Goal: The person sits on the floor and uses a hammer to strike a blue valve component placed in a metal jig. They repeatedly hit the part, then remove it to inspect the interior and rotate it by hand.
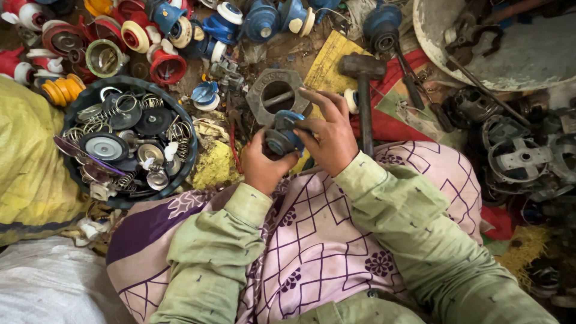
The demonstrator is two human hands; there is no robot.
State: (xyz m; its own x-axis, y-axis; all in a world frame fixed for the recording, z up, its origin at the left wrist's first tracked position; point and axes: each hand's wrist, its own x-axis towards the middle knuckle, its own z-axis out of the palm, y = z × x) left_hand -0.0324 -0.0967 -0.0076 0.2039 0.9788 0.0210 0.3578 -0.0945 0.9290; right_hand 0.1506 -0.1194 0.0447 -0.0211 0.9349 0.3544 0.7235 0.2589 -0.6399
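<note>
Both hands meet on one small part above the lap: left hand point(261, 165) cups a blue regulator body point(283, 135) from below, fingers curled shut around its dark round base; right hand point(329, 135) closes over its top and far side, fingertips pinching the blue cap; the part sits between the two palms, just in front of a grey hexagonal metal block point(277, 93) with a round hole; its long axis runs roughly from lower left to upper right, dark base toward the left hand, blue end toward the right; finer detail hidden by the fingers.

Just right of the hands, a hammer point(363, 90) lies with handle pointing toward the lap, head away, on a yellow sheet point(329, 66) and red cloth point(384, 123).

Left of the hands, a round dark basket point(183, 129) holds coil springs, metal discs and rings, heaped loosely.

Beyond, along the top, a scatter of blue and red regulator housings point(168, 36); upper right, a large grey basin point(528, 57) holding dark metal tools; grey cast parts point(519, 159) piled at right.
</note>
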